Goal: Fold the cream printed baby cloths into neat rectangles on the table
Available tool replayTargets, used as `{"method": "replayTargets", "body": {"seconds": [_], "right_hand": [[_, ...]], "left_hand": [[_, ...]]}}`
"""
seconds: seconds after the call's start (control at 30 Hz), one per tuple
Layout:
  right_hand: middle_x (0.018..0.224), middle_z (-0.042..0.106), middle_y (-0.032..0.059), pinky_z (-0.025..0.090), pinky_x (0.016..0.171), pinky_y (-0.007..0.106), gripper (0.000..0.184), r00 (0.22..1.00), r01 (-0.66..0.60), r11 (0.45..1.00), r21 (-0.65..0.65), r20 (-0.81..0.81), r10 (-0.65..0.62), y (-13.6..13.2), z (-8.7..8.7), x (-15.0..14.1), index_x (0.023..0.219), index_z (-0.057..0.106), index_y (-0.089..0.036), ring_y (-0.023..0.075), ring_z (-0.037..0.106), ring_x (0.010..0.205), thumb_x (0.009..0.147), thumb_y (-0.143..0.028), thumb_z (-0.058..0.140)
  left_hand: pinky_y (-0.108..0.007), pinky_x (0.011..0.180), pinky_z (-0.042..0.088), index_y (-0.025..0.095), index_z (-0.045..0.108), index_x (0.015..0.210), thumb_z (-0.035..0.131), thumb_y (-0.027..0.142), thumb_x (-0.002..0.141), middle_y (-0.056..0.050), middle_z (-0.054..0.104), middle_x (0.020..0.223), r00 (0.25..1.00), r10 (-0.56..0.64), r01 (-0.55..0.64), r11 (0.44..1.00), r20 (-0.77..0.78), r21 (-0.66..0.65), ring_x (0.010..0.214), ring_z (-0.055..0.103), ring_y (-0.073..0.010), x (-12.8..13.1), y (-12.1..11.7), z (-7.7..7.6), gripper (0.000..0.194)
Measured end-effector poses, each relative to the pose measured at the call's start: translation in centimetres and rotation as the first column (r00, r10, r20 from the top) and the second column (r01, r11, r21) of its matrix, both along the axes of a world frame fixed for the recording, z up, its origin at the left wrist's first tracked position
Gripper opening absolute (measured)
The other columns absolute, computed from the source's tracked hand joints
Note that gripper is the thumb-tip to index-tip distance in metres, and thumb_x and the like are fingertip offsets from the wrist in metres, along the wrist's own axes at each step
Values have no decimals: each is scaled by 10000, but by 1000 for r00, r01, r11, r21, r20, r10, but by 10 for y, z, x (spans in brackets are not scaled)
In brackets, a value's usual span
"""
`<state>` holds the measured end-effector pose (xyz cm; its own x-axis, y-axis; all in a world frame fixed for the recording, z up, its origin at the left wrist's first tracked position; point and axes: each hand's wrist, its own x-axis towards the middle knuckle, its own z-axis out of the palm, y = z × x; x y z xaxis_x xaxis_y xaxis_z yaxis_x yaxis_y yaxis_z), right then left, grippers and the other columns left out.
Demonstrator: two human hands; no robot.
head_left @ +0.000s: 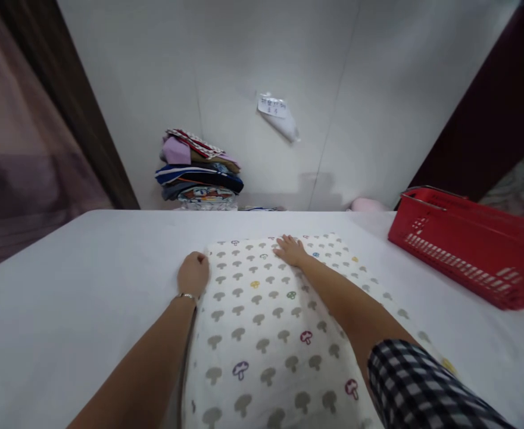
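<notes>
A white cloth [262, 328] printed with grey and a few coloured mushrooms lies spread over the white table, running from near its far side to the bottom of the view. At the cloth's far left corner, my left hand [193, 274] is closed with the fingers curled at its edge; the fingertips are hidden. A bracelet circles that wrist. My right hand [291, 250] rests palm down near the cloth's far edge, fingers stretched and spread. Its forearm crosses over the right part of the cloth, where a black and white checked sleeve shows.
On the right of the table [87, 286] stands a red plastic basket [458, 238] with a metal handle. A stack of folded fabrics [202, 173] sits against the back wall. A plastic bag with a label [277, 116] hangs there, and a pink item [368, 205] shows behind the table.
</notes>
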<state>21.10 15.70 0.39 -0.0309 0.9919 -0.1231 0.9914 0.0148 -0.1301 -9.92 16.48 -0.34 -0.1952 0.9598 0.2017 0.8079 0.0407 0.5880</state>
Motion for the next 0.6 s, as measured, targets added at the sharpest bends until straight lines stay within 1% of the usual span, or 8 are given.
{"method": "replayTargets", "body": {"seconds": [0.1,0.17,0.27,0.33,0.37,0.47,0.6], "right_hand": [[1538,46,34,79,1098,464,636,1000,6,999,36,5,-6,-3,3,13,1453,194,-266,220,10,1402,908,-594,166],[1538,35,48,56,1099,465,634,998,45,996,72,30,-47,-9,2,33,1455,189,-248,221,-9,1402,916,-579,150],[1535,61,74,66,1090,491,631,979,187,979,76,72,-192,-18,-2,76,1454,191,-222,238,10,1400,923,-560,151],[1532,85,67,94,1081,514,625,959,270,962,42,75,-272,-21,-5,101,1449,195,-240,242,42,1396,920,-569,153],[1531,96,58,108,1076,524,621,954,292,956,28,67,-293,-21,-7,110,1445,200,-257,240,58,1393,916,-580,158],[1529,113,45,117,1066,544,617,956,292,956,7,29,-292,-19,-11,123,1428,227,-290,237,83,1388,902,-610,182],[1527,118,61,68,1073,539,630,957,288,956,44,21,-290,-14,-11,127,1426,250,-273,248,74,1389,898,-610,183]], "left_hand": [[-321,740,447,191,572,844,453,269,803,-87,648,916,1000,-2,2,1000,-30,3,863,599,-229,-1,2,1,148],[-322,727,451,189,579,846,452,276,800,-90,650,907,999,-4,5,1000,-49,6,854,602,-232,-2,4,1,160],[-328,714,454,180,585,848,459,282,792,-97,653,898,998,-7,7,1000,-67,5,841,604,-239,-3,6,-1,171],[-331,710,456,177,586,851,462,290,790,-98,655,899,997,-5,5,1000,-72,4,838,604,-243,-3,7,-1,179],[-331,710,456,177,587,852,463,294,788,-97,656,901,997,-2,2,1000,-73,0,838,605,-243,-2,7,-1,182],[-327,718,458,181,588,858,462,299,789,-91,658,910,998,10,-11,1000,-66,-20,846,605,-240,-1,7,1,186],[-325,722,452,187,587,863,455,316,798,-92,660,925,997,15,-17,999,-70,-31,857,603,-240,-1,7,0,195]]}}
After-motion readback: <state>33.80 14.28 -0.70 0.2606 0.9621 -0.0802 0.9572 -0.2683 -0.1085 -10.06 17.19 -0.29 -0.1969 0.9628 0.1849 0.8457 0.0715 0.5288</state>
